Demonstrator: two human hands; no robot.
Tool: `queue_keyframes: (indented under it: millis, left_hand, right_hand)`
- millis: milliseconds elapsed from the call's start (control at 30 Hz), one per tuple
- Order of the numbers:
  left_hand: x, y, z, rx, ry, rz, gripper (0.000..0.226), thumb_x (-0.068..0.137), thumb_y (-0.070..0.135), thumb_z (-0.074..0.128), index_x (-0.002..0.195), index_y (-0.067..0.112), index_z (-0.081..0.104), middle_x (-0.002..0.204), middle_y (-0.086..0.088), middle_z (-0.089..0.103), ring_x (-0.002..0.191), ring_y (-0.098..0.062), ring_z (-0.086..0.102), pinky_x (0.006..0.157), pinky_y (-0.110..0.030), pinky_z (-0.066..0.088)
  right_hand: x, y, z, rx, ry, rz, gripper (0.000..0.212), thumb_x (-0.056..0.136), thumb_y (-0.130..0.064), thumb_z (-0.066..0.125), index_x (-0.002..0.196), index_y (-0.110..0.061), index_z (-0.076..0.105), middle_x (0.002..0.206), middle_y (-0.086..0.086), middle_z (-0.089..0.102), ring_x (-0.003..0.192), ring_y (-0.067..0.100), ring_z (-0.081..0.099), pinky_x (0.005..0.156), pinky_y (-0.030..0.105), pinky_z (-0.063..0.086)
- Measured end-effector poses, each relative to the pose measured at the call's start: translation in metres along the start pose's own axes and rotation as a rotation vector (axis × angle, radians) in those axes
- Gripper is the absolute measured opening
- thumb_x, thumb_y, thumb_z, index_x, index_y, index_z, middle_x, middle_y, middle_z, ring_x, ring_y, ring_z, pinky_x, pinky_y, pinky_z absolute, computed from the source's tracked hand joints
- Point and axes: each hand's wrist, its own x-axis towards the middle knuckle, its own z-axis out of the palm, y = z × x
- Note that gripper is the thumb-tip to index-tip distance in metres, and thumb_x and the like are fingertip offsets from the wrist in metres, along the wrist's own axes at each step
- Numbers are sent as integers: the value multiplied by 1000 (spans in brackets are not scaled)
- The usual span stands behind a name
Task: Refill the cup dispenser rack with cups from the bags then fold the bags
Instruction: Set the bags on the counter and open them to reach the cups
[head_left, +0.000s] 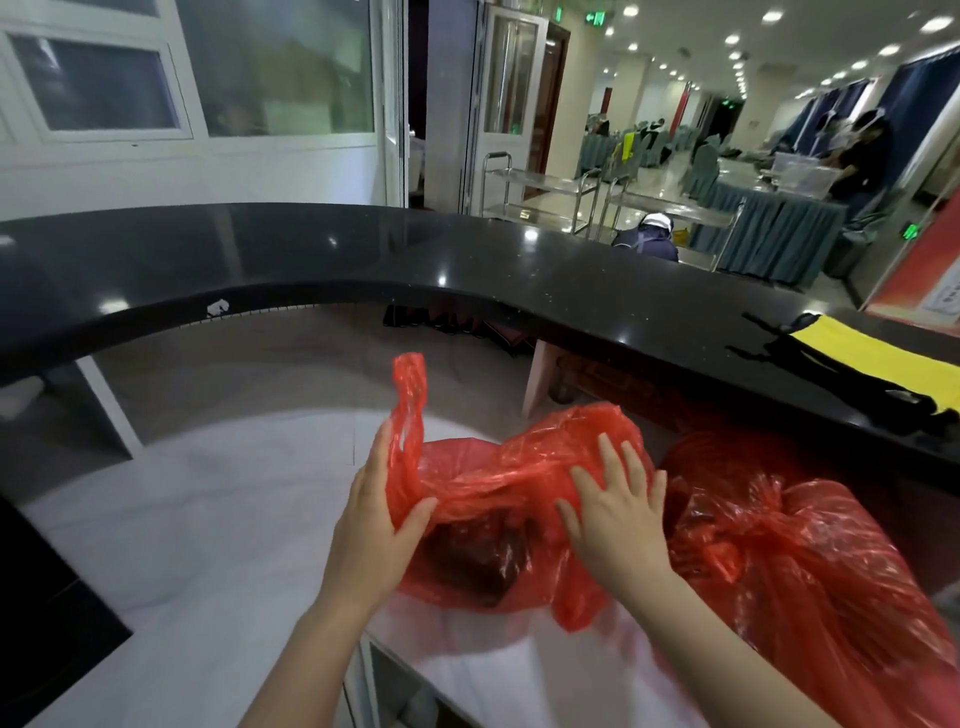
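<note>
A crumpled red plastic bag (498, 483) lies on the white lower counter (218, 519), something dark showing through its underside. My left hand (371, 525) holds the bag's left edge between thumb and fingers, with a handle loop (410, 395) sticking up above it. Fingers spread, my right hand (618, 509) presses flat on top of the bag. A second red bag (810, 566), knotted and full, sits just to the right. No cups or dispenser rack are in view.
A curved black raised countertop (467, 260) runs behind the work surface. A yellow and black cloth (878, 358) lies on it at the right. Beyond are steel trolleys (540, 192), draped tables and people in a hall.
</note>
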Motion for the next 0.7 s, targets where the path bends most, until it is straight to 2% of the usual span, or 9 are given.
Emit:
queue_keyframes:
  millis: [100, 167, 233, 300, 367, 433, 533, 633, 700]
  left_hand:
    - [-1, -8, -6, -96, -29, 17, 73, 82, 14, 71, 125, 59, 32, 118, 33, 53, 103, 0, 58, 84, -13, 42]
    - [1, -9, -9, -196, -43, 74, 64, 81, -2, 63, 107, 54, 46, 103, 27, 61, 95, 1, 61, 79, -8, 42]
    - [3, -8, -13, -244, -115, 117, 60, 74, -9, 49, 93, 46, 61, 97, 21, 64, 94, 1, 61, 83, -9, 43]
    - [7, -11, -16, -216, -213, 97, 66, 72, -13, 44, 81, 46, 72, 108, 19, 67, 107, 1, 59, 96, -19, 44]
    - [12, -16, -18, -74, -269, 47, 68, 76, -12, 45, 84, 50, 74, 129, 16, 57, 120, -4, 53, 106, -25, 38]
    - [16, -23, -21, 121, -293, 8, 62, 77, -3, 46, 105, 49, 68, 136, 20, 47, 122, -7, 49, 104, -22, 37]
    - [19, -34, -25, 372, -362, -105, 71, 73, 7, 49, 138, 35, 45, 151, 11, 28, 124, -16, 48, 95, -26, 44]
    - [20, -48, -27, 600, -456, -213, 93, 69, 15, 55, 151, 24, 12, 159, 0, 6, 121, -27, 50, 88, -35, 50]
    - [25, -51, -30, 630, -466, -318, 107, 66, 17, 60, 149, 31, -5, 159, -3, 0, 114, -29, 54, 83, -36, 52]
  right_hand:
    - [12, -4, -8, 34, 103, 105, 54, 93, -54, 43, 135, -19, 44, 160, 13, 9, 146, 35, 2, 113, 61, 9]
    - [22, -7, -14, 87, 120, 166, 56, 93, -50, 47, 136, -14, 41, 158, 13, 15, 145, 36, 10, 112, 59, 16]
    - [30, -10, -20, 132, 118, 206, 59, 92, -41, 55, 139, -11, 35, 150, 16, 30, 135, 39, 31, 106, 54, 32]
    - [35, -13, -26, 195, 118, 208, 59, 90, -21, 58, 141, -15, 29, 127, 15, 44, 102, 39, 54, 81, 47, 47]
    - [37, -14, -27, 217, 120, 187, 64, 84, -1, 50, 139, -22, 26, 106, 7, 37, 65, 30, 49, 59, 38, 42]
    - [39, -12, -25, 165, 117, 170, 64, 80, 4, 47, 134, -25, 29, 100, 3, 28, 51, 22, 37, 54, 35, 38]
    - [40, -3, -23, 37, 43, 124, 62, 80, -6, 59, 132, -26, 33, 109, 6, 28, 50, 23, 43, 51, 33, 38]
    - [39, 7, -22, -80, -71, 83, 73, 71, -28, 77, 129, -29, 33, 120, 7, 26, 70, 29, 61, 54, 32, 42]
    - [37, 13, -19, -158, -93, 53, 69, 73, -25, 74, 129, -32, 34, 125, 9, 25, 82, 30, 61, 59, 34, 44]
